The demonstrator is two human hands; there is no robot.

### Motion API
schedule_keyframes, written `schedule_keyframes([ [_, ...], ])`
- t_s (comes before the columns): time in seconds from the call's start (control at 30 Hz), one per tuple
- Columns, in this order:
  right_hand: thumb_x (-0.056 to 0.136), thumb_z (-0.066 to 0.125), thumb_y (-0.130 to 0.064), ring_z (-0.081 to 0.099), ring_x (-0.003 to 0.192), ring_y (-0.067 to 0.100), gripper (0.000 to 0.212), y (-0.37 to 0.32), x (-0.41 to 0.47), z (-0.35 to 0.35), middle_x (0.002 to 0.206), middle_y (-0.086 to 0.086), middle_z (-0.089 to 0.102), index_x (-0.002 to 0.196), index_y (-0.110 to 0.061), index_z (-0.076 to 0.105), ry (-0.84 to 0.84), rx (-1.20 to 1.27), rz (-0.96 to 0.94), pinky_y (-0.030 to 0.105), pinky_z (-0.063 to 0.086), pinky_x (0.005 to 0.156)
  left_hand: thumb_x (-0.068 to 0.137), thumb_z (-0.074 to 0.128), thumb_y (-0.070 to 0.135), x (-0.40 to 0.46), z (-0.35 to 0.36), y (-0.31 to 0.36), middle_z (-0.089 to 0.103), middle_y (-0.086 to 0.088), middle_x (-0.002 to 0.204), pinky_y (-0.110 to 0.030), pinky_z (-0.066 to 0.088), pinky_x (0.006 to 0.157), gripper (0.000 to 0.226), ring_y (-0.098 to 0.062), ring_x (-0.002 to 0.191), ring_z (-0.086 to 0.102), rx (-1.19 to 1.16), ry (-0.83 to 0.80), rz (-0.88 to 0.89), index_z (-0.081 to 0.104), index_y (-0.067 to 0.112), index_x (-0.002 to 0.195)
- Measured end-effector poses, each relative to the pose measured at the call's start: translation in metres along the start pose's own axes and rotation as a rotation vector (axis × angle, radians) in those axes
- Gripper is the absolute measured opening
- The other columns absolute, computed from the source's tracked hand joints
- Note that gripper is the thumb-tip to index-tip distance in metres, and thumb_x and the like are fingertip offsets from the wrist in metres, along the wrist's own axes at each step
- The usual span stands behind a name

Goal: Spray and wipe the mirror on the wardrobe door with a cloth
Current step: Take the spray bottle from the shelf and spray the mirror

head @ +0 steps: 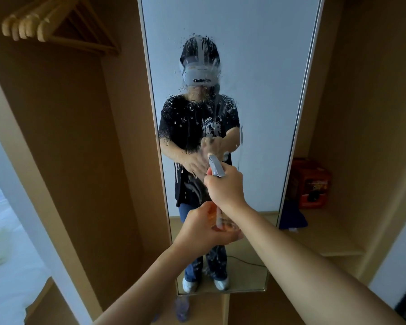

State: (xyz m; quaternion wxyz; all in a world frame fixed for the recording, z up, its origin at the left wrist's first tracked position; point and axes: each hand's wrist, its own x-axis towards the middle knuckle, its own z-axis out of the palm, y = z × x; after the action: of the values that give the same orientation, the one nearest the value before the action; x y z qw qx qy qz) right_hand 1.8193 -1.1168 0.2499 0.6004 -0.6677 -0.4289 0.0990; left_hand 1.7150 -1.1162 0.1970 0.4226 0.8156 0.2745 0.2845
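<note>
Right hand [224, 186] wrapped round spray bottle [217, 200] head, left hand [203, 227] cupping base. Bottle upright, nozzle facing mirror [256, 90] just ahead, already wet. Cloth maybe on floor, can't tell.

Wooden hangers [56, 24] top left, red box [311, 184] on rt shelf [333, 240], white bed [7, 231] left

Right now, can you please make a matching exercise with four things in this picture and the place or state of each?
Things:
1. mirror
2. hangers
3. red box
4. spray bottle

Places or states:
A. on the shelf at the right
B. held in both hands
C. wet with drops and runs
D. hanging at the upper left

Pairs: 1-C, 2-D, 3-A, 4-B
</note>
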Motion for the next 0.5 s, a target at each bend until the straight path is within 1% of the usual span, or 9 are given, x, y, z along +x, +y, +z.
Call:
schedule_keyframes([
  [0.07, 0.078, 0.053, -0.003, 0.047, 0.058, 0.021, 0.010, 0.000, 0.002, -0.003, 0.072, 0.011, 0.056, 0.070, -0.007, 0.057, 0.008, -0.014, 0.004, 0.033, 0.041, 0.056, 0.059, 0.089, 0.036, 0.002, 0.003, 0.001, 0.071, 0.009, 0.091, -0.026, 0.060, 0.072, 0.061, -0.004, 0.083, 0.069, -0.027, -0.006, -0.008, 0.060, 0.020, 0.109],
  [0.1, 0.079, 0.053, -0.004, 0.048, 0.058, 0.020, 0.008, 0.001, 0.003, -0.006, 0.075, 0.011, 0.058, 0.073, -0.007, 0.059, 0.005, -0.024, 0.007, 0.033, 0.043, 0.056, 0.060, 0.090, 0.032, 0.003, 0.004, 0.003, 0.071, 0.008, 0.090, -0.025, 0.059, 0.071, 0.058, -0.004, 0.082, 0.069, -0.041, -0.005, -0.009, 0.060, 0.019, 0.109],
  [0.13, 0.080, 0.054, -0.005, 0.049, 0.057, 0.018, 0.007, 0.001, 0.003, -0.009, 0.076, 0.010, 0.059, 0.077, -0.007, 0.060, -0.001, -0.023, 0.010, 0.029, 0.043, 0.054, 0.061, 0.090, 0.031, 0.003, 0.006, 0.004, 0.071, 0.008, 0.089, -0.024, 0.059, 0.070, 0.057, -0.004, 0.081, 0.069, -0.051, -0.005, -0.005, 0.060, 0.018, 0.108],
  [0.2, 0.083, 0.056, -0.006, 0.047, 0.053, 0.013, 0.007, 0.001, 0.002, -0.015, 0.071, 0.006, 0.058, 0.082, -0.010, 0.061, -0.008, -0.004, 0.010, 0.020, 0.039, 0.048, 0.061, 0.090, 0.033, 0.005, 0.009, 0.006, 0.071, 0.009, 0.090, -0.021, 0.058, 0.071, 0.059, -0.001, 0.082, 0.068, -0.042, -0.013, 0.011, 0.060, 0.019, 0.110],
  [0.23, 0.085, 0.057, -0.007, 0.047, 0.052, 0.011, 0.007, 0.001, 0.001, -0.019, 0.070, 0.005, 0.058, 0.084, -0.012, 0.062, -0.008, 0.010, 0.008, 0.019, 0.039, 0.046, 0.061, 0.090, 0.034, 0.006, 0.010, 0.007, 0.071, 0.010, 0.092, -0.021, 0.057, 0.072, 0.061, 0.000, 0.082, 0.068, -0.030, -0.015, 0.018, 0.060, 0.020, 0.111],
  [0.3, 0.084, 0.058, -0.005, 0.048, 0.054, 0.011, 0.009, 0.001, -0.001, -0.025, 0.071, 0.005, 0.059, 0.087, -0.012, 0.062, -0.011, 0.036, 0.006, 0.016, 0.039, 0.046, 0.059, 0.090, 0.036, 0.009, 0.014, 0.008, 0.071, 0.011, 0.093, -0.023, 0.058, 0.075, 0.063, 0.000, 0.084, 0.068, -0.023, -0.017, 0.021, 0.060, 0.020, 0.112],
  [0.37, 0.081, 0.058, -0.002, 0.045, 0.055, 0.011, 0.012, 0.001, -0.002, -0.031, 0.071, 0.004, 0.056, 0.090, -0.010, 0.062, -0.020, 0.046, -0.002, 0.013, 0.036, 0.046, 0.058, 0.090, 0.038, 0.012, 0.017, 0.009, 0.071, 0.011, 0.092, -0.026, 0.059, 0.075, 0.065, 0.000, 0.084, 0.068, -0.024, -0.019, 0.022, 0.060, 0.019, 0.112],
  [0.43, 0.082, 0.058, -0.002, 0.047, 0.057, 0.011, 0.014, 0.001, -0.001, -0.036, 0.076, 0.005, 0.060, 0.092, -0.011, 0.062, -0.024, 0.046, 0.004, 0.013, 0.037, 0.047, 0.058, 0.091, 0.039, 0.014, 0.022, 0.010, 0.071, 0.010, 0.093, -0.025, 0.059, 0.074, 0.066, -0.001, 0.084, 0.068, -0.033, -0.031, 0.024, 0.059, 0.019, 0.112],
  [0.5, 0.084, 0.058, -0.005, 0.048, 0.057, 0.010, 0.012, 0.002, 0.001, -0.041, 0.077, 0.004, 0.062, 0.091, -0.013, 0.063, -0.010, 0.037, 0.013, 0.012, 0.037, 0.046, 0.059, 0.091, 0.037, 0.016, 0.026, 0.013, 0.071, 0.009, 0.092, -0.022, 0.058, 0.072, 0.064, -0.001, 0.083, 0.068, -0.036, -0.042, 0.027, 0.059, 0.019, 0.111],
])
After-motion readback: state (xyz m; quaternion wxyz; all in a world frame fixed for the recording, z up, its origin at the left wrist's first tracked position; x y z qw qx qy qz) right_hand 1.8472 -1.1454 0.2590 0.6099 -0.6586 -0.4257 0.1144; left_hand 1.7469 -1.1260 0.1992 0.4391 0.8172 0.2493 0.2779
